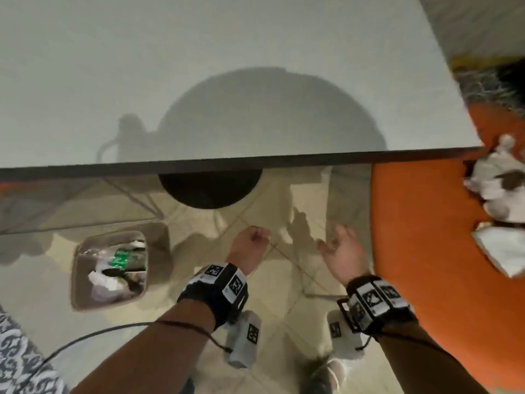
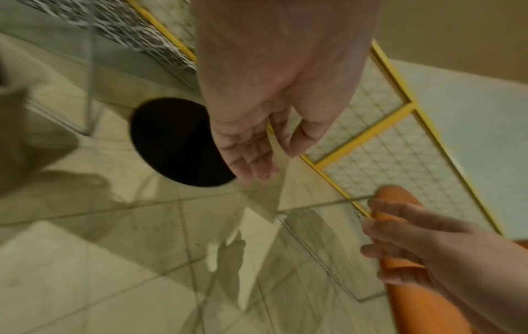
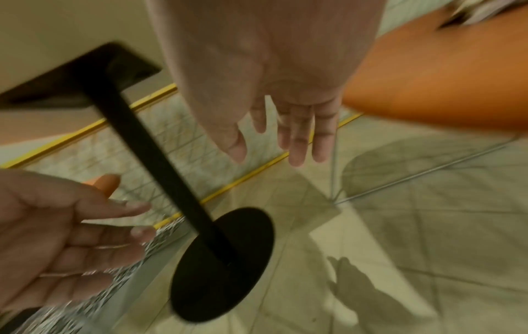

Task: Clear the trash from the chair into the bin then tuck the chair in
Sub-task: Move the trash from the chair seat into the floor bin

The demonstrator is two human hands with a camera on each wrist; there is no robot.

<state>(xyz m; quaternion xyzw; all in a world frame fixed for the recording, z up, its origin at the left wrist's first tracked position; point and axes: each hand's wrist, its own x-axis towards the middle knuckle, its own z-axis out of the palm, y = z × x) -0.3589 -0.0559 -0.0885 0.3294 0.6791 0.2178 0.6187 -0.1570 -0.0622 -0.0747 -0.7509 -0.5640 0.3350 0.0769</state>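
Note:
The orange chair (image 1: 420, 223) stands at the right, beside the corner of the white table (image 1: 199, 66). On its seat lie a crumpled white tissue wad (image 1: 500, 180) and a folded white napkin (image 1: 502, 251). A beige bin (image 1: 74, 282) sits on the floor at the left with wrappers and tissues inside. My left hand (image 1: 252, 243) hovers over the floor tiles between bin and chair, fingers relaxed and empty (image 2: 265, 167). My right hand (image 1: 338, 245) hangs just left of the chair's edge, fingers spread and holding nothing (image 3: 285, 144).
The table's black round base (image 1: 210, 191) and post (image 3: 160, 162) stand ahead of both hands. Thin wire chair legs (image 1: 136, 197) cross the floor under the table. A yellow-framed mesh panel (image 2: 385, 144) lies beyond. A patterned rug (image 1: 20, 359) is at bottom left.

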